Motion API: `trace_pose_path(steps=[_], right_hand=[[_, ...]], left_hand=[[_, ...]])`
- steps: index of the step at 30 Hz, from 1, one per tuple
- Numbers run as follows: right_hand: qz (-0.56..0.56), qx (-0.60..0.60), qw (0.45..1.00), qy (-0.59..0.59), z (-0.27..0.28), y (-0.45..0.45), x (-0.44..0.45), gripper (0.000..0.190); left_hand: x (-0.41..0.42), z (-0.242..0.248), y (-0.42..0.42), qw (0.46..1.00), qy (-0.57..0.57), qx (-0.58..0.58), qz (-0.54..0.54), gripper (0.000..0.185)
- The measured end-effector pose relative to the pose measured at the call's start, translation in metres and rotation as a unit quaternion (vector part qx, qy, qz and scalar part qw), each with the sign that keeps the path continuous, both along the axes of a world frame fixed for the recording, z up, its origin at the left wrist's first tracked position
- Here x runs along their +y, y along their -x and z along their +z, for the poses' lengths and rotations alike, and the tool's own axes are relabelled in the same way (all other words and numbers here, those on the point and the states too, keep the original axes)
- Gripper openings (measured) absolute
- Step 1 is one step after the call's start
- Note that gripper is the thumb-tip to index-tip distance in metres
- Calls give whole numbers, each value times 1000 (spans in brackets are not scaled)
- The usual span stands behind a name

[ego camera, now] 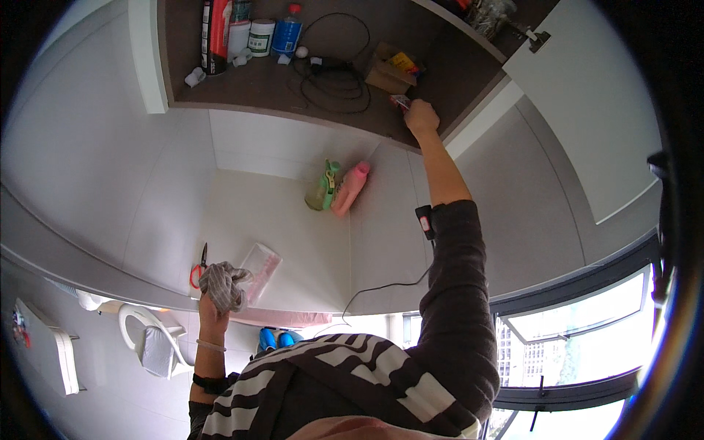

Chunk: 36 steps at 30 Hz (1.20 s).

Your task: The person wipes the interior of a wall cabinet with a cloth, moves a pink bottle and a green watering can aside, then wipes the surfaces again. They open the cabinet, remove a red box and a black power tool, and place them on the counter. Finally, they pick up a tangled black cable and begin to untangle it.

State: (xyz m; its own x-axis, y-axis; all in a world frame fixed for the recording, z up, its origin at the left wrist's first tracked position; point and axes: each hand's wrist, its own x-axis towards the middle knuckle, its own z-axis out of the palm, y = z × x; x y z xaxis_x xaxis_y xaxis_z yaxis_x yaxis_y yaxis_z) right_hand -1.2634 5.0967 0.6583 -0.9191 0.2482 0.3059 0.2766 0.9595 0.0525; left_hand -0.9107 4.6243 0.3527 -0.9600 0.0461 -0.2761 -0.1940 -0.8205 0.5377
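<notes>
My right hand (422,117) reaches into the dark cupboard shelf and grips a small red-and-white packet (400,102). Just behind it is an open cardboard box (389,78) with a yellow packet (404,62) inside. Lower left, my left hand (213,313) holds a crumpled grey striped cloth (224,287). Beside the cloth lie scissors with red handles (196,275) and a clear plastic bag or box with pink marks (261,273). Coiled black cable (335,82) lies on the shelf left of the box.
A red spray can (216,38), a white tub (260,37) and a blue bottle (286,33) stand on the shelf. Below are a green bottle (324,187) and a pink bottle (351,188). An open cupboard door (594,121) hangs at right; a white chair (157,344) stands lower left.
</notes>
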Motion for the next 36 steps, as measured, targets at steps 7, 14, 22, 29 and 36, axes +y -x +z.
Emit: trace_pose_path(steps=[7,14,22,29,36], right_hand=[[106,16,984,146,-5,-15,7,49],[81,35,993,77,-19,-10,16,67],[10,101,992,74,15,7,-8,57],[-43,78,996,30,-9,75,37,60],[-52,2,999,-11,9,68,-31,78]], left_hand=[[-1,-9,3,1000,4,-29,7,29],[5,-1,8,1000,-4,-19,2,29],[0,-9,4,1000,-7,11,2,28],[11,6,-4,998,-10,-38,42,32],[-14,19,-21,995,44,-21,83,35]])
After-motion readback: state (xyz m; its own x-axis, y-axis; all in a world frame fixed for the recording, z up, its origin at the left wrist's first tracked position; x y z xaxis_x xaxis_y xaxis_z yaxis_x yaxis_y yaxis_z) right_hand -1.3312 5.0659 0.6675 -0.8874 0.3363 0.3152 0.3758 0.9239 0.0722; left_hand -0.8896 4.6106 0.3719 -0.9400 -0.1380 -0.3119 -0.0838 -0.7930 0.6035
